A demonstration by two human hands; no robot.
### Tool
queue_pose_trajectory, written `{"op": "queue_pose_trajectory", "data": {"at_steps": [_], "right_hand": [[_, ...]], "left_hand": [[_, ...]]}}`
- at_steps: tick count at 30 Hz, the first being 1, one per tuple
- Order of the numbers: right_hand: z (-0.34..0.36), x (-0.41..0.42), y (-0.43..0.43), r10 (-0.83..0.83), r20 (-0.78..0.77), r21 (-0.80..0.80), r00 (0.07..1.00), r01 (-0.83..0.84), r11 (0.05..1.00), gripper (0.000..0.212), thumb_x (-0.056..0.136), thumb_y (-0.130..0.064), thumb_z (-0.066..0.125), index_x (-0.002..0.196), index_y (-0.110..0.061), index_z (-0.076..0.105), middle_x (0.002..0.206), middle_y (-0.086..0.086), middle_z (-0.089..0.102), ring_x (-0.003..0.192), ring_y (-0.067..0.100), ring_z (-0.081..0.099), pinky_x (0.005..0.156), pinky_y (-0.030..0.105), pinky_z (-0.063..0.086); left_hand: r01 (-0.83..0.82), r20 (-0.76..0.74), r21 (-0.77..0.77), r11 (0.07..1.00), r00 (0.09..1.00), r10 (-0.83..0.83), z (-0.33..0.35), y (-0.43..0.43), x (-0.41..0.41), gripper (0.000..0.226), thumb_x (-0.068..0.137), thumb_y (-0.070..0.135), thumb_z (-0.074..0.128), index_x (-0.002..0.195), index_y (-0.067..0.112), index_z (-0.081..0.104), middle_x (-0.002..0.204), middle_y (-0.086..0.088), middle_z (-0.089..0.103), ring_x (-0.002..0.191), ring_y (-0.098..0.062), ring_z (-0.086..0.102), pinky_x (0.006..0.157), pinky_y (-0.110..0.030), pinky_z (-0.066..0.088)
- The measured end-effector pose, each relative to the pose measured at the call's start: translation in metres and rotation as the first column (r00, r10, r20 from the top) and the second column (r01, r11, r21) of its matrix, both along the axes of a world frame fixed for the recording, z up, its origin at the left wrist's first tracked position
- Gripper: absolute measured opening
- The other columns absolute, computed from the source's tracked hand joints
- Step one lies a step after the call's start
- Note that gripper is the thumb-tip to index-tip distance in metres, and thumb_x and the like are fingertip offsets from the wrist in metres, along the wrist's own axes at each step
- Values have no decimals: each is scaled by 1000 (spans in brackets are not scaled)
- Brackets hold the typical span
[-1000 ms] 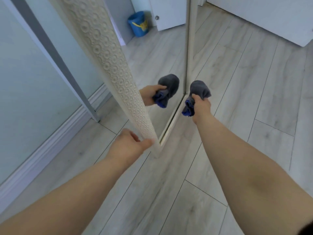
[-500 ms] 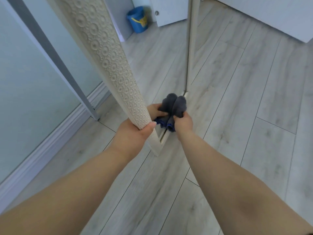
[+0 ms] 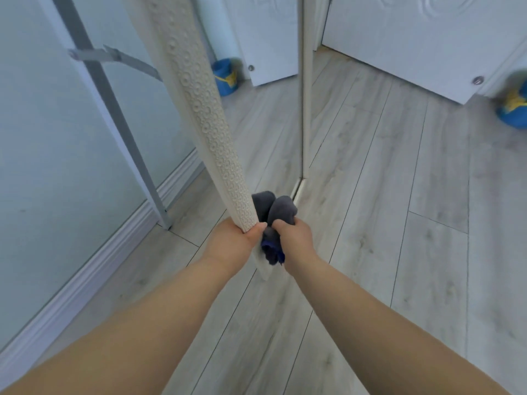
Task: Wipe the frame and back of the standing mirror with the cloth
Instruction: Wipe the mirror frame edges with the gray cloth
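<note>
Beside frame (image 3: pixel 205 115), cloth (image 3: pixel 282 210) nearer left hand (image 3: pixel 232 243)

pale grey wood-look plank floor (image 3: pixel 370 252): long boards, thin dark seams. cream standing mirror with ring-embossed frame (image 3: pixel 199 95) stands on it, lower corner touching boards near centre. slim grey metal support leg (image 3: pixel 122 132) planted on floor at left, just beside white skirting board (image 3: pixel 85 280). blue round bucket with yellow trim (image 3: pixel 513 109) sits on floor at far right edge, well apart from mirror.

Bright, even daylight; soft shadows, slight blur, wide-angle edge distortion.
</note>
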State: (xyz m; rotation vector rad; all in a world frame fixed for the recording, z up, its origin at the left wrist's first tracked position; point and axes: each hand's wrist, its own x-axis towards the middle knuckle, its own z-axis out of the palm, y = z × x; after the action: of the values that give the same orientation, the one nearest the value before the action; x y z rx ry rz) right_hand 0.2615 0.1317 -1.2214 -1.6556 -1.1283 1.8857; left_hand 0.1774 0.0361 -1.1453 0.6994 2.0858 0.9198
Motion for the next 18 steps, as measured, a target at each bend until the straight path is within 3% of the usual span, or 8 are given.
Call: {"op": "queue_pose_trajectory", "data": {"at_steps": [3, 5, 9, 11, 14, 16, 18], "right_hand": [[43, -6, -7, -44, -194, 143, 980, 73, 987, 13, 84, -10, 56, 94, -16, 61, 87, 17, 68, 67, 34, 65, 44, 29, 50], [74, -12, -10, -27, -263, 215, 964, 86, 973, 15, 82, -13, 59, 95, -20, 62, 90, 11, 69, 76, 32, 67, 51, 29, 51], [126, -21, -19, 16, -342, 341, 939, 109, 934, 19, 80, -16, 62, 97, -23, 65, 92, 7, 71, 84, 28, 68, 61, 33, 54], [156, -25, -23, 41, -395, 400, 918, 131, 907, 21, 75, -21, 64, 96, -23, 66, 91, 9, 71, 82, 27, 68, 61, 35, 55], [193, -31, -27, 104, -459, 476, 882, 145, 867, 25, 72, -23, 66, 96, -20, 67, 96, 17, 69, 85, 28, 68, 66, 38, 60], [219, -33, -25, 154, -507, 502, 848, 145, 853, 24, 72, -21, 67, 97, -18, 67, 94, 14, 70, 84, 24, 68, 67, 34, 59], [244, -34, -17, 188, -633, 439, 751, 148, 886, 23, 74, -17, 67, 96, -13, 70, 86, 8, 72, 77, 18, 70, 63, 29, 58]], "left_hand": [[76, 85, -73, 994, 994, -69, 9, -6, -6, 6, 84, 5, 66, 89, 8, 66, 89, -14, 69, 86, -26, 65, 76, -36, 53], [171, 124, -111, 979, 980, -157, 24, -12, -12, 24, 80, -3, 63, 90, 19, 60, 86, -3, 64, 80, -15, 59, 69, -26, 47], [225, 162, -46, 973, 963, -215, 60, -19, -27, 46, 80, -3, 61, 115, 27, 56, 105, 4, 66, 97, -8, 59, 69, -17, 43], [189, 137, 8, 982, 973, -188, 84, -19, -30, 39, 80, 1, 61, 106, 31, 57, 101, 5, 66, 93, -7, 58, 69, -17, 43], [187, 81, 32, 982, 979, -189, 111, -15, -31, 37, 74, 14, 61, 110, 23, 58, 99, 1, 65, 91, -12, 59, 72, -24, 45], [223, -33, -34, 974, 974, -224, 127, -16, -34, 22, 86, 16, 60, 105, 24, 52, 88, 7, 59, 77, -4, 54, 59, -18, 39], [283, -157, -116, 952, 941, -299, 139, -17, -39, 12, 90, 24, 57, 101, 27, 53, 83, 13, 56, 70, 1, 52, 53, -15, 36]]}}
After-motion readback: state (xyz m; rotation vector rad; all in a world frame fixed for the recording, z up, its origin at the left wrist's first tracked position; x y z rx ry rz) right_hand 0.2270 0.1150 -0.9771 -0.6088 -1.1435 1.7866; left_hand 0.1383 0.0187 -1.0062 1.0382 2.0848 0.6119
